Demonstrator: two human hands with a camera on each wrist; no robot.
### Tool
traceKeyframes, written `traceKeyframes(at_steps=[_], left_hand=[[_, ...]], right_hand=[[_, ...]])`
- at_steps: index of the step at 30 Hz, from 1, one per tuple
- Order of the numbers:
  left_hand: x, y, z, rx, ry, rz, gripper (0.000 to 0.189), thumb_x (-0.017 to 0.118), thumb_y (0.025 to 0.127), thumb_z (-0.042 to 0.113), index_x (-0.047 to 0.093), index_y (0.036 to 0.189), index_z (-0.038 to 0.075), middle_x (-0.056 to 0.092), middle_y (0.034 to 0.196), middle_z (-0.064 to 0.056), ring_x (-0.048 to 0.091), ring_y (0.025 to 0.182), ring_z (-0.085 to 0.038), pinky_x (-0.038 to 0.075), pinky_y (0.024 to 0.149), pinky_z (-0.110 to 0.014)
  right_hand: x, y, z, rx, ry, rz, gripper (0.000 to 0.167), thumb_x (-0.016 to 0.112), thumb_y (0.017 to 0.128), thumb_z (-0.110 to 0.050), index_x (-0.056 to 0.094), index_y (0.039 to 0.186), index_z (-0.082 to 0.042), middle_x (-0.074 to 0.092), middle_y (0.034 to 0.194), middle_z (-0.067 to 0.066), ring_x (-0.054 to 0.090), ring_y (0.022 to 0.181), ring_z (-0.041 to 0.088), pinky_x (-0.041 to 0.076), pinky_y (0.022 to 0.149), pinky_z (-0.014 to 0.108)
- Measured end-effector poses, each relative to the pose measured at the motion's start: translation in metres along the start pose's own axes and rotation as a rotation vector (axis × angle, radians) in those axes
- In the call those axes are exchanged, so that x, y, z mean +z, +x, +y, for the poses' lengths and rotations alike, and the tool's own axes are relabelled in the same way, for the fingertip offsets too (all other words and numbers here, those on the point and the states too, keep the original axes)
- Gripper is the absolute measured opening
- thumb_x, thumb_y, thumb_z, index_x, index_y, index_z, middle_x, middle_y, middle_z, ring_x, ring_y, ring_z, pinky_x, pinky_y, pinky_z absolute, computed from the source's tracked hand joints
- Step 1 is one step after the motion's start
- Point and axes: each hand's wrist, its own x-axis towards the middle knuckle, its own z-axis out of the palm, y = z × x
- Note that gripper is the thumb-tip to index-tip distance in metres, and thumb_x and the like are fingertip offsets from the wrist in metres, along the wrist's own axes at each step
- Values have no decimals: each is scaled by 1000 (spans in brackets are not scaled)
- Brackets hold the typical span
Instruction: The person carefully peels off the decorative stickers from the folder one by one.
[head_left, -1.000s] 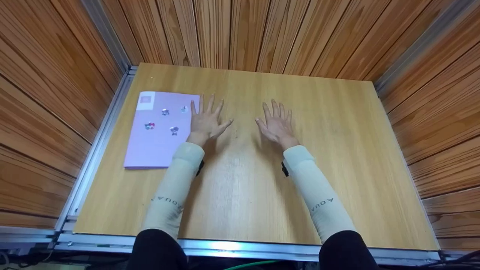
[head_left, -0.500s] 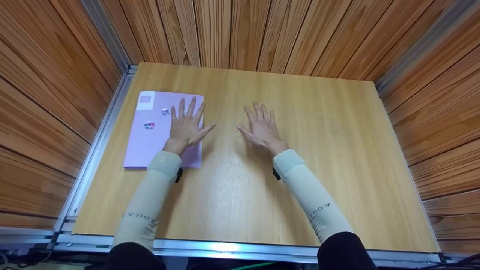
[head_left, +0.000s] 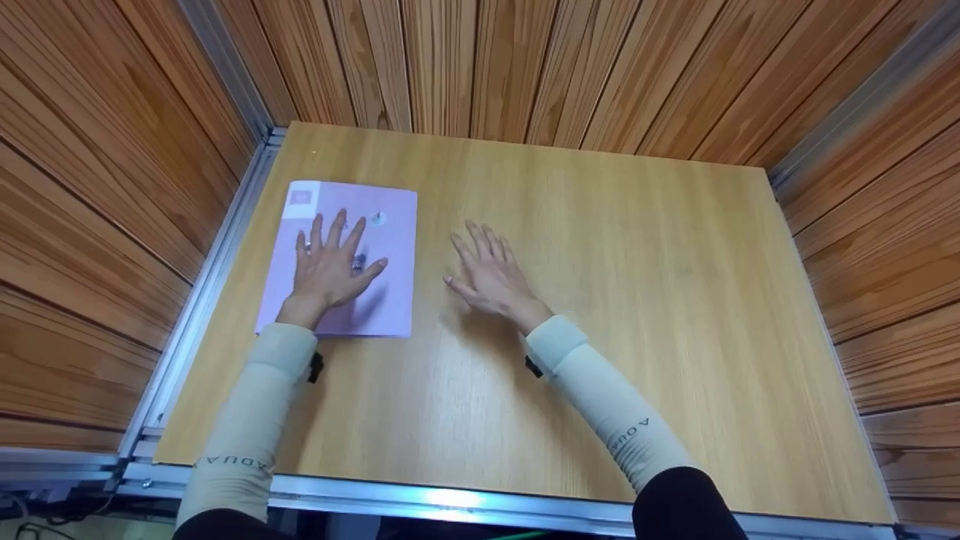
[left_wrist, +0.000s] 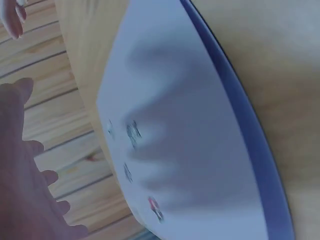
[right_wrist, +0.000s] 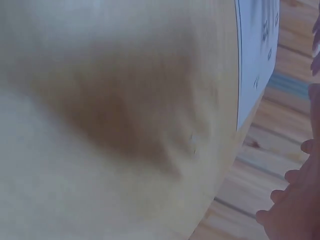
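A lilac folder with small stickers and a white corner label lies flat on the left part of the table. Above it hovers my left hand, fingers spread and straight, hiding some of the stickers. In the left wrist view a gap and the hand's shadow show between the hand and the folder. My right hand is held over bare wood to the right of the folder, palm down with fingers extended. The right wrist view shows its shadow on the tabletop. Neither hand holds anything.
The wooden table is enclosed by plank walls at the back and both sides. A metal rail runs along its front edge, and another along the left.
Both hands have moved left, the left one from the folder's right edge to over its middle. The right hand has come nearer the folder. The folder stays put on the table.
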Motion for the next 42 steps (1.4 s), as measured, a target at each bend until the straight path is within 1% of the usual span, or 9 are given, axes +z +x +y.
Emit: traceKeyframes(at_steps=[6, 12, 16, 22, 25, 29, 32, 39, 42], left_hand=[[-4, -2, -25, -41, -10, 1, 88, 51, 96, 67, 24, 164, 17, 7, 171, -18, -3, 154, -51, -2, 117, -73], [-7, -5, -49, -97, -31, -19, 92, 53, 94, 69, 23, 164, 16, 5, 171, -21, -6, 154, -51, -4, 116, -74], [-5, -6, -59, -131, -76, -47, 92, 55, 95, 65, 22, 164, 14, 2, 171, -21, -10, 153, -51, -4, 116, -75], [-1, -6, -74, -178, -122, -91, 93, 59, 96, 60, 19, 164, 12, -2, 170, -23, -9, 152, -54, -3, 117, -74], [-1, -6, -79, -192, -142, -110, 94, 61, 95, 57, 19, 164, 9, -3, 169, -25, -8, 151, -57, 1, 116, -74], [-2, -4, -81, -212, -192, -142, 93, 64, 96, 51, 17, 164, 8, -7, 169, -26, -7, 148, -61, 3, 115, -76], [-1, -3, -83, -241, -241, -175, 93, 65, 97, 47, 14, 165, 9, -11, 168, -25, -6, 148, -62, 4, 114, -77], [1, -5, -85, -287, -289, -218, 90, 62, 99, 48, 14, 165, 9, -10, 169, -24, 1, 151, -57, 12, 114, -76], [1, -6, -85, -297, -298, -224, 89, 60, 100, 49, 13, 165, 11, -10, 169, -23, -1, 151, -55, 11, 114, -76]], right_hand=[[15, 10, -21, -66, 13, -25, 70, 45, 107, -48, 23, 164, -15, 6, 172, 16, 5, 157, 39, 7, 126, 55], [28, 21, -46, -141, -43, -65, 70, 44, 107, -46, 19, 165, -18, 5, 172, 16, 7, 157, 39, 9, 126, 54], [36, 25, -59, -164, -62, -106, 69, 43, 107, -47, 17, 166, -21, 1, 172, 13, 6, 157, 38, 8, 126, 52], [45, 29, -73, -226, -24, -189, 70, 42, 108, -47, 13, 166, -23, -2, 173, 11, 1, 158, 36, 6, 127, 49], [51, 30, -78, -262, -6, -235, 69, 42, 108, -46, 12, 166, -23, -1, 173, 10, 2, 158, 34, 6, 127, 46], [58, 30, -85, -262, -9, -298, 67, 37, 109, -46, 10, 166, -25, -4, 173, 8, -2, 159, 30, 2, 127, 43], [63, 31, -89, -260, -18, -322, 64, 33, 110, -46, 9, 166, -26, -5, 173, 6, -5, 159, 29, 0, 127, 42], [69, 32, -91, -247, -5, -346, 63, 34, 110, -45, 12, 166, -27, -2, 173, 6, -2, 159, 28, 4, 127, 40], [69, 33, -90, -230, 10, -366, 63, 35, 110, -46, 12, 166, -28, -4, 173, 5, -2, 159, 27, 5, 126, 39]])
